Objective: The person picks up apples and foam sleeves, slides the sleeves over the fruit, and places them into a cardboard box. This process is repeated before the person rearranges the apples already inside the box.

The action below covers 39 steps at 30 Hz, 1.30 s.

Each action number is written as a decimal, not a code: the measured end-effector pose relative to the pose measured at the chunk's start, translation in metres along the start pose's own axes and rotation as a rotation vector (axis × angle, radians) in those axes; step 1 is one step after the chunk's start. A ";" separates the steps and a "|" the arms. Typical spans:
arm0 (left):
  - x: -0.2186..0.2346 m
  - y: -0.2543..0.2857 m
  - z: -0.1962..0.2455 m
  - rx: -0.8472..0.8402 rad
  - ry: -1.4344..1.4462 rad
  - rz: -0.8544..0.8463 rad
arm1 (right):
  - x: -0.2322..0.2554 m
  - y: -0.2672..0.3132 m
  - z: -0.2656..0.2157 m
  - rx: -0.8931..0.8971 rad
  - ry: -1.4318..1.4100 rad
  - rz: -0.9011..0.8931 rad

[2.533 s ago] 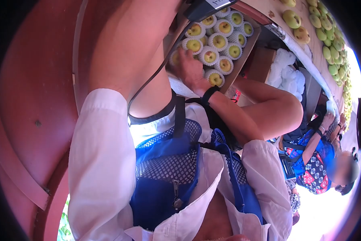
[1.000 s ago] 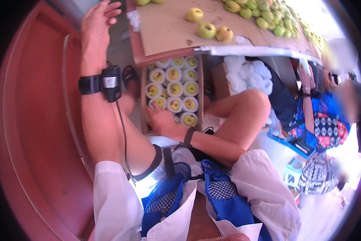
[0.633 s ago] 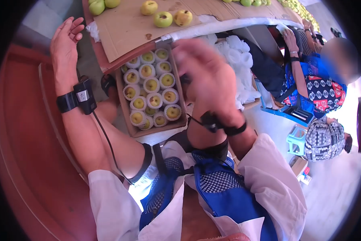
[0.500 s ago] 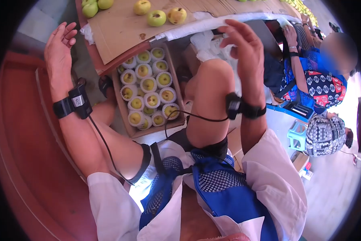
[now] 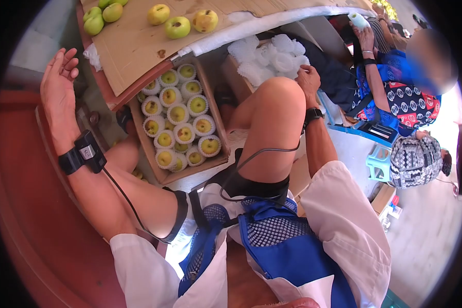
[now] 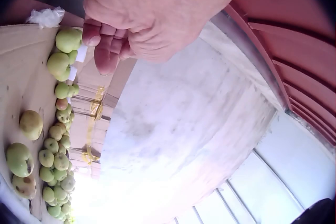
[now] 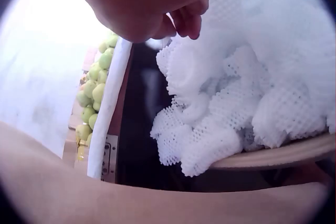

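Note:
My left hand (image 5: 61, 77) is raised at the far left, palm turned inward and fingers loosely bent, holding nothing. In the left wrist view the hand (image 6: 152, 14) hangs above a row of apples. Beyond my raised knee, my right hand (image 5: 309, 82) is beside a heap of white foam fruit nets (image 5: 267, 57). Its fingers curl inward and overlap the nets (image 7: 220, 113) in the right wrist view; I cannot tell whether they pinch one. Between my legs stands a cardboard box (image 5: 196, 170) filled with yellow-green apples (image 5: 178, 114) in foam nets.
A cardboard-covered table (image 5: 130, 56) overhangs the box, with several loose apples (image 5: 177, 27) on it. A red panel (image 5: 30, 205) stands close on the left. At right, another person (image 5: 410, 97) holds a netted fruit near a blue stool (image 5: 379, 167). A cable (image 5: 261, 150) crosses my lap.
My right hand has left the apple box, swung up and right past my knee, and come down by the foam nets. My left hand stays raised. The head view has shifted.

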<state>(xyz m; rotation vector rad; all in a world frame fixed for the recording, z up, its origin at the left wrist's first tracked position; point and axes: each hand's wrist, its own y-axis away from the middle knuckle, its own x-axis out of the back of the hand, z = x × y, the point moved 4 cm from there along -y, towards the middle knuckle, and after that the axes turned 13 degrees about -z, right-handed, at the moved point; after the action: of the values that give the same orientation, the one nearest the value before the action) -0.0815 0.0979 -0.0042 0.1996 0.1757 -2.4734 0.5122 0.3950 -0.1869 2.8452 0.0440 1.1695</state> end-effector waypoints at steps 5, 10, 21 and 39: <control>-0.008 -0.002 0.000 0.010 -0.012 -0.009 | 0.025 0.000 0.016 -0.027 -0.041 0.253; -0.011 -0.002 -0.001 0.015 -0.023 -0.030 | 0.026 -0.003 -0.001 -0.125 0.204 0.157; -0.024 0.001 -0.001 0.010 -0.026 -0.041 | 0.029 -0.021 -0.012 0.074 -0.140 0.112; -0.194 0.051 -0.003 0.018 -0.018 -0.652 | -0.018 0.075 -0.306 0.391 -0.668 -1.087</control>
<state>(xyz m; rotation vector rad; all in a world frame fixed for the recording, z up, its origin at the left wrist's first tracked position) 0.1016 0.1739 0.0245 0.1410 0.2405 -3.1239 0.2844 0.3347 0.0230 2.5594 1.6287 -0.0205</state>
